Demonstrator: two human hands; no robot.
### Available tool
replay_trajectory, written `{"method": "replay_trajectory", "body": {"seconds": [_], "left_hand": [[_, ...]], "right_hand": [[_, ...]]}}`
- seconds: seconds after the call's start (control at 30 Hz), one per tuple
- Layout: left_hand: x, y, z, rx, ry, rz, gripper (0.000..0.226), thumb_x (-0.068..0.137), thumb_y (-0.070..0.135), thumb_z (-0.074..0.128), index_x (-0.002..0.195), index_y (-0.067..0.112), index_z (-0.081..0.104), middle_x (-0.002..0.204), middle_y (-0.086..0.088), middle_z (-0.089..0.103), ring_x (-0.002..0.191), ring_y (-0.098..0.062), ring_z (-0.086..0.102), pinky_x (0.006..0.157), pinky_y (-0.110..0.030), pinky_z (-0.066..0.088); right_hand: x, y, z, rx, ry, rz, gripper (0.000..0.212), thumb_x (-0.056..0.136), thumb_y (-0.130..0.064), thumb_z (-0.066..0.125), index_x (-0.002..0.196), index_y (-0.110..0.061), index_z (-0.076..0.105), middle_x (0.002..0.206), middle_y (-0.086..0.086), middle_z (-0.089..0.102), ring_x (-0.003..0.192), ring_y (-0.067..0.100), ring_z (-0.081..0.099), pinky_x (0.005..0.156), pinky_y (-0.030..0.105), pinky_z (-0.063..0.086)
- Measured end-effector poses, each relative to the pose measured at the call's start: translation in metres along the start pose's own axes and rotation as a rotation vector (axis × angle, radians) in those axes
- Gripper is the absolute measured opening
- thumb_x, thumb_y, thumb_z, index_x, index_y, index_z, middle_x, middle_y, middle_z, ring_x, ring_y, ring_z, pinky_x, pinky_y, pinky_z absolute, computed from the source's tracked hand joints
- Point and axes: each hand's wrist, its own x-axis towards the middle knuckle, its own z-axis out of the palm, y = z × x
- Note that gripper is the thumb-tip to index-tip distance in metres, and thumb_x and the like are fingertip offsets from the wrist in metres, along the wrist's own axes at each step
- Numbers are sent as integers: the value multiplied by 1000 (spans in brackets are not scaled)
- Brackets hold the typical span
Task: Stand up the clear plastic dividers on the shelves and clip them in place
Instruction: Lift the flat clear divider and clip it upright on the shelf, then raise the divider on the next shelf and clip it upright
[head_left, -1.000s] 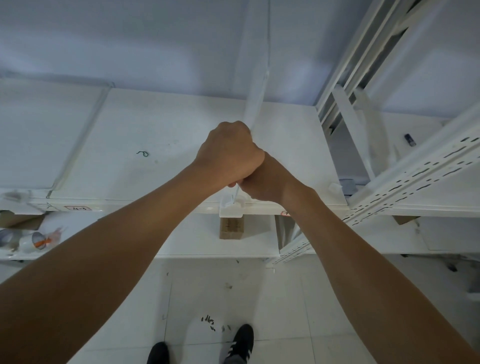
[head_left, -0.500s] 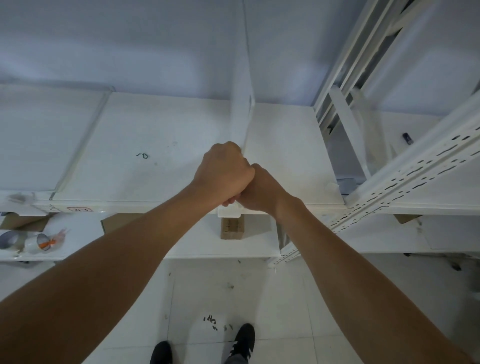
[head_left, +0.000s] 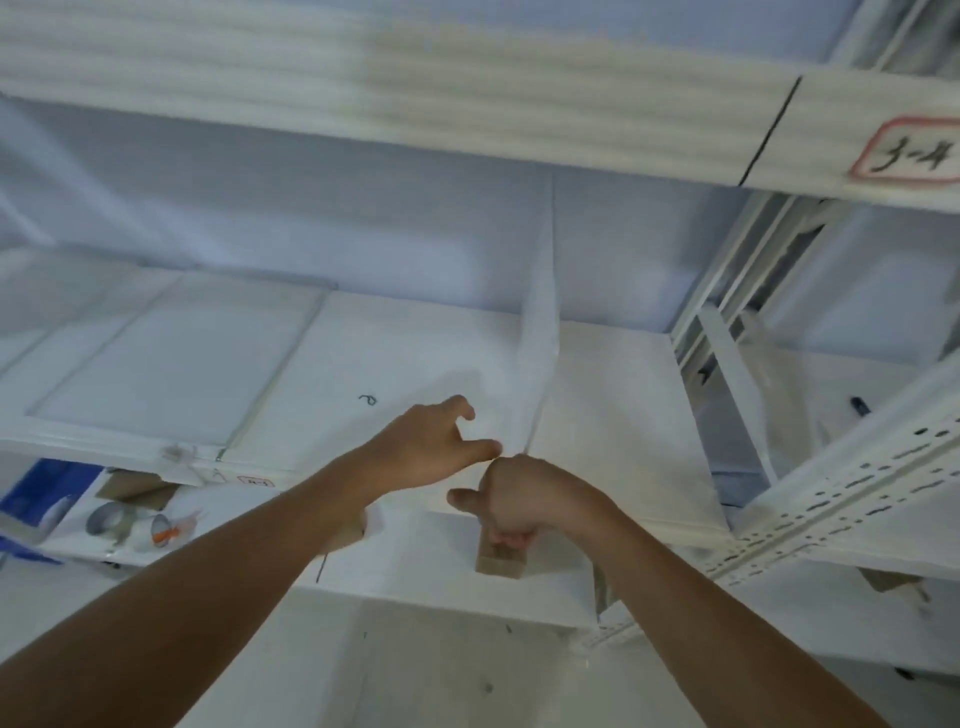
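I see the lower shelf (head_left: 218, 545) at left holding two tape rolls (head_left: 127, 522) side by side, with a blue box (head_left: 39, 493) behind them; a small brown block (head_left: 501, 561) sits on that same level under my right hand. The middle shelf (head_left: 363, 364) carries the clear plastic divider (head_left: 540, 332), standing upright and running from the front lip back to the rear wall. My left hand (head_left: 426, 447) is spread loosely, fingers apart, with only one fingertip reaching the divider's front bottom corner; it grips nothing. My right hand (head_left: 514, 499) is curled into a fist at the shelf's front edge directly below the divider, thumb sticking out leftward. I cannot tell what it clutches. A label marked 3-4 (head_left: 909, 153) sits on the shelf above.
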Motion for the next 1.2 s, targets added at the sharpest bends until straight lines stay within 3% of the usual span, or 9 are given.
{"method": "replay_trajectory", "body": {"seconds": [0.07, 0.13, 0.23, 0.4, 0.7, 0.93, 1.2], "left_hand": [[-3, -29, -32, 88, 25, -18, 64, 80, 65, 65, 131, 28, 55, 124, -1, 63, 107, -20, 62, 95, -38, 49], [-8, -58, -69, 228, 68, -58, 68, 81, 67, 62, 136, 28, 52, 136, -3, 55, 118, -23, 57, 99, -40, 47], [-20, -103, -137, 398, 161, -122, 76, 83, 71, 54, 145, 26, 44, 147, -4, 48, 131, -28, 51, 103, -43, 45], [-58, -177, -249, 547, 324, -101, 79, 85, 75, 44, 146, 26, 40, 145, -7, 51, 131, -32, 50, 102, -46, 44], [-126, -271, -383, 662, 350, -82, 79, 86, 73, 36, 150, 27, 36, 152, -3, 43, 138, -28, 41, 105, -46, 36], [-143, -307, -416, 596, 348, -46, 75, 86, 68, 39, 149, 27, 37, 151, -3, 44, 138, -28, 40, 105, -46, 36], [-138, -327, -418, 573, 336, -15, 74, 87, 68, 40, 149, 26, 37, 151, -4, 44, 138, -29, 40, 105, -47, 37]], "right_hand": [[2, -33, -14, -119, 76, -106, 57, 102, -54, 38, 85, -5, 62, 88, 7, 70, 80, 27, 60, 72, 35, 48], [9, -69, -33, -178, 189, -142, 59, 101, -56, 37, 121, -8, 65, 126, 12, 66, 108, 32, 61, 88, 39, 49], [21, -130, -67, -156, 397, -118, 61, 99, -55, 41, 147, -18, 49, 149, 9, 55, 131, 33, 54, 102, 43, 48], [23, -251, -96, -163, 622, -119, 62, 102, -55, 36, 155, -23, 37, 156, 8, 47, 139, 33, 46, 107, 45, 42], [2, -422, -91, -176, 716, -26, 67, 100, -61, 32, 157, -28, 32, 163, 3, 38, 145, 32, 38, 111, 46, 37], [-4, -473, -89, -186, 732, 23, 68, 100, -63, 33, 158, -27, 32, 163, 4, 37, 146, 31, 35, 112, 45, 35], [6, -483, -77, -196, 701, 61, 67, 101, -61, 33, 158, -27, 29, 163, 4, 37, 146, 31, 34, 112, 45, 36]]}}
